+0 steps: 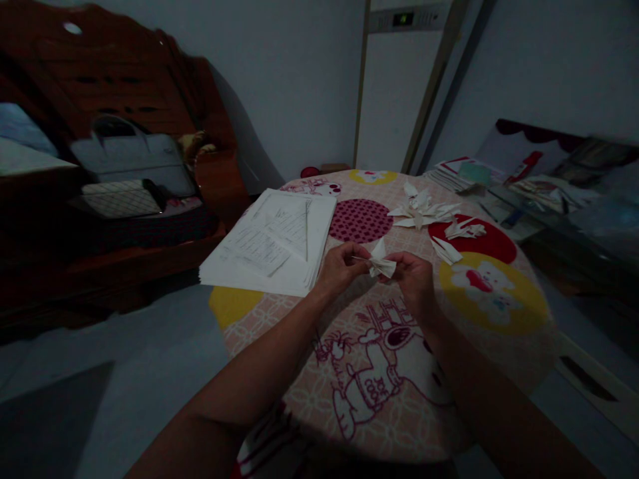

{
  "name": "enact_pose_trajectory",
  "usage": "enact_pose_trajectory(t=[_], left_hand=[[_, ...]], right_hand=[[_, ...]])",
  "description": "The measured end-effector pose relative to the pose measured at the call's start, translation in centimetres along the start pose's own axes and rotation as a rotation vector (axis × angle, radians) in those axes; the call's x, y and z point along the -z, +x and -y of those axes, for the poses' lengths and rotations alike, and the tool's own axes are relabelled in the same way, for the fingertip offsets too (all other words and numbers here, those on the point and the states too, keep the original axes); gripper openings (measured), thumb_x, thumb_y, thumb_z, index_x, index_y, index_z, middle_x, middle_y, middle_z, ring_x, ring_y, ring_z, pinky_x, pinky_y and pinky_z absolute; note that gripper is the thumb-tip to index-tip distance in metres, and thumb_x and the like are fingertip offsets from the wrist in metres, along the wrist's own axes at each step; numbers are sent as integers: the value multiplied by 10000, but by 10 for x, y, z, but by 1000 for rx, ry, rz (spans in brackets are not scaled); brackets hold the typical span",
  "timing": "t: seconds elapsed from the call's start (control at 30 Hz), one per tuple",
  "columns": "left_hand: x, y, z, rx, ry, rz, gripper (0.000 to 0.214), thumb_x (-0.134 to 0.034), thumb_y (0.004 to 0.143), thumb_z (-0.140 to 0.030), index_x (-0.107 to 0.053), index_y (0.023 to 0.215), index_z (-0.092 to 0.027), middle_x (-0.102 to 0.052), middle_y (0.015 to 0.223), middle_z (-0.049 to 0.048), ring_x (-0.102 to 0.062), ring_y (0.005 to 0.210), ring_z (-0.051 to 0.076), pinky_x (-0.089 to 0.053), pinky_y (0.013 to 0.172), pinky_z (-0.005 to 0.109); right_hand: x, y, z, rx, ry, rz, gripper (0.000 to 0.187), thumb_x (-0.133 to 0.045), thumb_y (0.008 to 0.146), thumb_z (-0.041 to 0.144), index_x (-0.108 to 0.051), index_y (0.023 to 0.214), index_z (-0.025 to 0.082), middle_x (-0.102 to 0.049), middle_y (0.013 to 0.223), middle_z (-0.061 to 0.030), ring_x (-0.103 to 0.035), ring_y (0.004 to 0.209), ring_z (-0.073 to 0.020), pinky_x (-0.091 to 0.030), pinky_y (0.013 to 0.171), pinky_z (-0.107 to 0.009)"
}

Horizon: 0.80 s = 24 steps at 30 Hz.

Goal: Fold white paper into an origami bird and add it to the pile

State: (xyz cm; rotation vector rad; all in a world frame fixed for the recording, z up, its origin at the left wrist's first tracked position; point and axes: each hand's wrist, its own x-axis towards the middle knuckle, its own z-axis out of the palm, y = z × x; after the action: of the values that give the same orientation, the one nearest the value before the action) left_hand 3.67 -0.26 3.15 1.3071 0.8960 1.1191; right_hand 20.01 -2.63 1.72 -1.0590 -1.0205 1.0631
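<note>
Forearms: nearest to us, the left forearm (234,372) and the right forearm (504,392) reach in from the lower edge and converge over the tabletop (524,362).
Left hand: we see the left hand (342,269) with thumb and fingers brought together, pinching the left side of a folded paper piece (382,263).
Right hand: the right hand (414,274) pinches the opposite side of the same piece, its fingers curled.
Folded paper piece: white and pointed, we find it between the two hands, raised above the middle of the tabletop; its lower part is partly hidden by the fingers.
Tabletop cloth: pink, with a dog figure nearest us and red, yellow and dotted discs farther off.
Other folded paper: beyond the right hand we note a spiky white cluster (422,207), a smaller crumpled-looking form (465,229) on the red disc, and a narrow pointed piece (446,251) at that disc's edge.
Paper stack: to the left lies a thick paper stack (319,216), with loose written sheets on top.
Background: at left we see a carved wooden seat (214,183) bearing a grey handbag (137,159); behind the tabletop stands a tall white cabinet (392,100) with a lit display.
</note>
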Motion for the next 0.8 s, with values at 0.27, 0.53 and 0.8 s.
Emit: enact_pose_trajectory(t=[0.27, 0.53, 0.8], left_hand=[[-1, 1, 4, -57, -60, -67, 231, -764, 602, -217, -614, 767, -154, -641, 715, -11, -564, 614, 95, -434, 605, 213], [-3, -1, 1, -38, -36, -45, 262, -760, 637, -261, -674, 859, -152, -661, 772, 7, -585, 666, 112, -452, 645, 223], [-7, -3, 5, -170, 212, -6, 357, -805, 677, -338, -704, 973, -165, -664, 895, 47, -595, 750, 144, -479, 667, 229]], right_hand=[[0, 0, -7, 92, -103, -6, 193, -809, 630, 333, -723, 711, 180, -655, 578, 4, -577, 501, -134, -476, 494, -258], [4, -4, -2, 494, -480, -7, 87, -691, 769, 217, -687, 684, 200, -658, 729, -14, -610, 696, -161, -471, 633, -282], [0, -8, 2, 751, -799, -7, 164, -584, 800, 125, -576, 659, 207, -604, 699, -22, -584, 667, -164, -438, 622, -292]])
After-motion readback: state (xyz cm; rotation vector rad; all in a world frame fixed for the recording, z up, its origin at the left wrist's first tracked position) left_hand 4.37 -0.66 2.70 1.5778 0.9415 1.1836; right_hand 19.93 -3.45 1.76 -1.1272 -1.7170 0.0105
